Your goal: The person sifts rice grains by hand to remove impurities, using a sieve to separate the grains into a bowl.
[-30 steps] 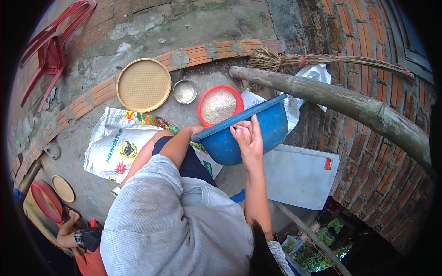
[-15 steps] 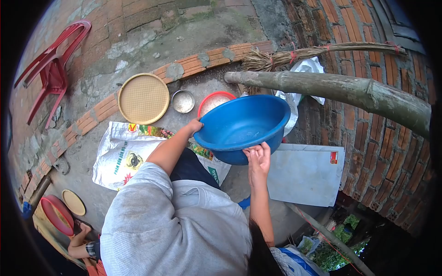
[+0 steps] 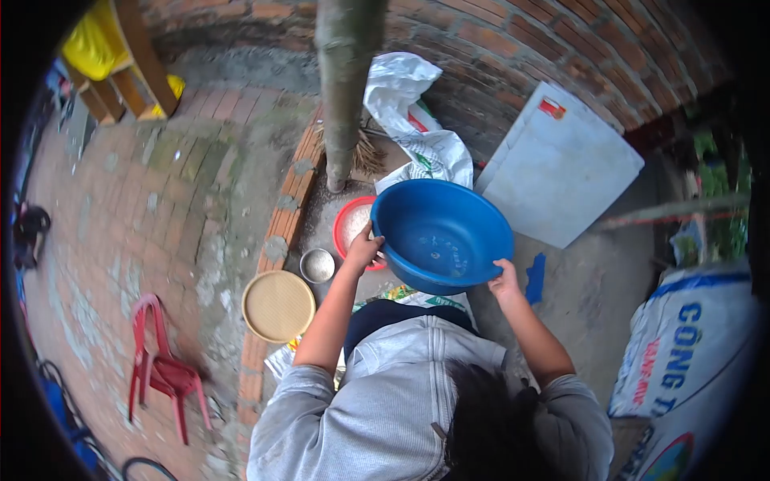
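Head view: a blue plastic basin (image 3: 441,234) is held up off the ground by both hands, tilted so that its open inside faces the camera. The inside looks almost bare, with only a few pale specks near the bottom. The left hand (image 3: 365,250) is closed on the basin's left rim, thumb over the edge. The right hand (image 3: 505,280) is closed on the lower right rim, fingers curled under it.

Taking the basin as landmark: just behind its left edge, and partly hidden by it, a red bowl (image 3: 350,224) of pale grain sits on the ground. Left of and below the basin stands a small metal bowl (image 3: 318,265), and further left of that lies a round yellow sieve (image 3: 278,305). Above the basin a thick bamboo pole (image 3: 345,80) runs up out of the frame, with a crumpled white sack (image 3: 413,120) beside it. To the upper right of the basin a flat white board (image 3: 557,164) leans by the brick wall (image 3: 521,48). Far to the lower left stands a red plastic chair (image 3: 164,365); to the lower right is a large printed sack (image 3: 690,353).
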{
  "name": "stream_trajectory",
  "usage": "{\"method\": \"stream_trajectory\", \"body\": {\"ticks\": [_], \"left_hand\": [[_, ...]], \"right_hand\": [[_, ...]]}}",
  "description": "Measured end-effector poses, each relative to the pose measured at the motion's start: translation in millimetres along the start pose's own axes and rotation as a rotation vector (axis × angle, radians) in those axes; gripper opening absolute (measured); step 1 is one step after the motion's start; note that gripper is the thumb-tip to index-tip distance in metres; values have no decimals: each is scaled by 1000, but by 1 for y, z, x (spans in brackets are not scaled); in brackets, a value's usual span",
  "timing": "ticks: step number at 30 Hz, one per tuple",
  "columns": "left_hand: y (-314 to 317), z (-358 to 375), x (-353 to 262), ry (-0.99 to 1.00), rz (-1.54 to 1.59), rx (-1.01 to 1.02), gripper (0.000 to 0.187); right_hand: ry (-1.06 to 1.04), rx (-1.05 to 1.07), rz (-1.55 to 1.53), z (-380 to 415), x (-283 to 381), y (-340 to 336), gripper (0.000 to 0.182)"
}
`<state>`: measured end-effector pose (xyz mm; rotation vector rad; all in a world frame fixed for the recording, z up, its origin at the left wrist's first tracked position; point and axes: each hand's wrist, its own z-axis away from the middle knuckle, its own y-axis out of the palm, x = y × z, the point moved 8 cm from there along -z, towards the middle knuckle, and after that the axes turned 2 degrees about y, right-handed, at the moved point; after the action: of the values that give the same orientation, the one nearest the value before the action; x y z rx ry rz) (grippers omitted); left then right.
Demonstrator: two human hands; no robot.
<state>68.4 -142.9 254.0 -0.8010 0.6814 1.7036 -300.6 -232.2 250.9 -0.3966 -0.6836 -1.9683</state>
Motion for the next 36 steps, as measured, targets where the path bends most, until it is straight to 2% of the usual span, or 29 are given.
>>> {"method": "stream_trajectory", "body": {"ticks": [2,5,7,9,12,14,15,16,18,20,21,23,24,26,28,29,30,34,35,36], "left_hand": [[12,-6,-7,-15,-34,116,63],[12,-20,-2,-34,-54,149,56],[2,-23,7,-54,-102,153,50],[-7,-21,19,-120,-115,95,45],[-28,-26,58,-196,-51,40,44],[-40,-23,85,-257,-6,10,42],[-45,-20,102,-351,34,-1,42],[-50,-15,118,-442,78,-14,42],[-62,-4,135,-464,158,-104,42],[-70,4,144,-426,171,-153,43],[-72,12,145,-414,206,-140,44],[-77,28,147,-435,248,-146,41],[-81,34,147,-437,270,-163,39],[-99,40,164,-410,267,-212,37],[-112,49,185,-425,341,-230,39],[-119,53,200,-438,371,-257,44],[-119,62,205,-477,409,-285,48],[-132,94,244,-554,471,-385,48],[-138,104,257,-583,496,-435,48],[-145,112,271,-608,519,-485,49]], "right_hand": [[-16,-11,-168,1,15,-32,54],[-164,-8,-309,-7,41,-98,62],[-200,-43,-416,-20,33,-141,63],[-296,-495,-532,-6,28,-201,62],[-334,-509,-673,-43,-15,-268,63],[-289,-576,-631,-45,-40,-269,62],[-260,-637,-586,-45,-53,-272,62],[-180,-603,-595,-65,-75,-285,62],[-86,-555,-589,-99,-117,-299,61],[516,-570,-366,-105,-175,-285,56],[529,-558,-344,-107,-182,-277,56],[681,-230,185,-107,-201,-231,49],[689,-216,206,-100,-203,-203,49],[95,240,1344,-100,-169,-116,43],[-70,623,1658,-115,-203,-68,40],[280,652,1702,-128,-227,-62,38],[355,531,1534,-120,-226,-39,43],[527,348,1138,-151,-259,14,63],[546,355,1152,-162,-277,21,63],[472,167,959,-175,-281,28,68]]}}
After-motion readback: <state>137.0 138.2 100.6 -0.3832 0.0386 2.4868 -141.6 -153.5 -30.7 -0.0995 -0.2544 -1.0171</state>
